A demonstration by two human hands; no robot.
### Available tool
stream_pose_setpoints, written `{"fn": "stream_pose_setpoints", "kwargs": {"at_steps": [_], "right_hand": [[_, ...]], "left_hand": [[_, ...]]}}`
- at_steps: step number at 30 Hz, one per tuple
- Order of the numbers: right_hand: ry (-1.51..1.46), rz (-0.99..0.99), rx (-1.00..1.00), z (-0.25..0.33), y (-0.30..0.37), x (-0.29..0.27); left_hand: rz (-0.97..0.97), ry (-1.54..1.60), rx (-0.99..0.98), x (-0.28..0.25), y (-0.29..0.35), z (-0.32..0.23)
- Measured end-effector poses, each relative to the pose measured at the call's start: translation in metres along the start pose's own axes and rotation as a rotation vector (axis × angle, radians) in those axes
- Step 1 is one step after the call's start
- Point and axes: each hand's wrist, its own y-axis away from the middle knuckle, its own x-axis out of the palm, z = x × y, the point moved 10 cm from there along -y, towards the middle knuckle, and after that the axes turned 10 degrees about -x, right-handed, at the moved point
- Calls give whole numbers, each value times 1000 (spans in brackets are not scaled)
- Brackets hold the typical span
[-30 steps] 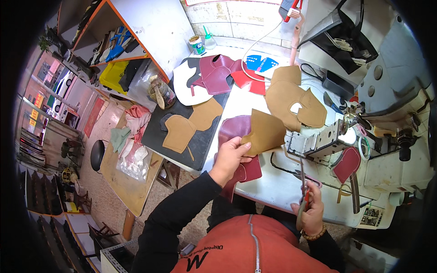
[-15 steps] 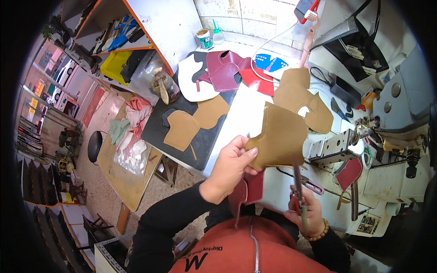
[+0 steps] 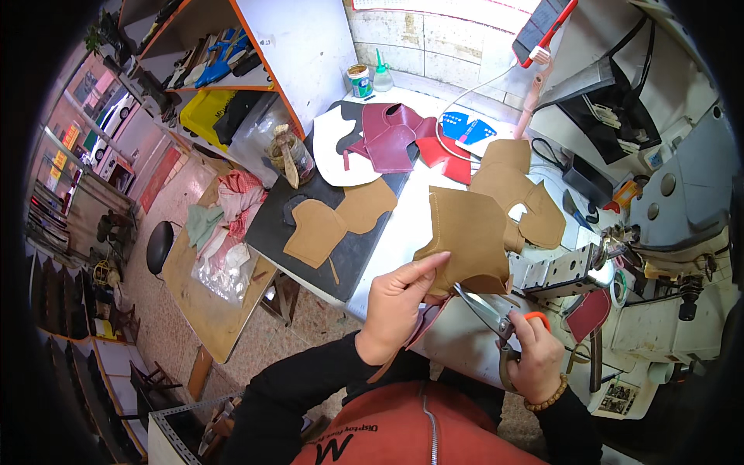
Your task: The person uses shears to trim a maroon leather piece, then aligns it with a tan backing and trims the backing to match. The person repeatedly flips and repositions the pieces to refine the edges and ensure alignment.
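Note:
A brown leather piece (image 3: 469, 236) with a stitched seam along its left side is pinched in my left hand (image 3: 395, 310), thumb and index finger at its lower left corner. In my right hand (image 3: 536, 358) are scissors (image 3: 502, 329) with an orange-lined handle. Their blades are spread and point up and left, at the lower edge of the leather; whether they touch it I cannot tell. Beneath my left hand hangs a dark red leather piece (image 3: 425, 324), partly hidden.
Brown leather cut-outs (image 3: 315, 232) rest on a black mat (image 3: 353, 267). Maroon leather (image 3: 391, 139) and a red piece (image 3: 446, 159) lie farther back. A sewing machine arm (image 3: 558, 273) juts in from the right. A jar with a brush (image 3: 291, 155) stands near the shelf.
The scissors have turned from upright and edge-on to pointing up-left, with blades apart at the leather's lower edge. The leather piece has shifted slightly left and down with my left hand.

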Motion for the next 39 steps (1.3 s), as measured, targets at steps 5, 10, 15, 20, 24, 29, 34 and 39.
{"fn": "stream_pose_setpoints", "kwargs": {"at_steps": [5,10,15,20,24,29,34,39], "right_hand": [[171,13,-53,-8,-11,-9],[-330,164,129,-21,-4,0],[-821,454,334,-16,25,45],[-974,520,430,-9,38,58],[-1258,472,576,-1,43,59],[-1551,397,676,-1,30,90],[-1691,276,846,-17,33,124],[-1764,290,961,-21,51,138]], "left_hand": [[79,187,-53,8,4,-4],[214,245,-89,19,13,-24],[358,178,-261,26,13,-27],[463,-43,-372,24,16,-24],[552,-136,-306,17,11,-17],[341,-631,-195,-8,-36,33],[31,-975,256,-8,-35,31],[-246,-1111,419,6,-8,17]]}}
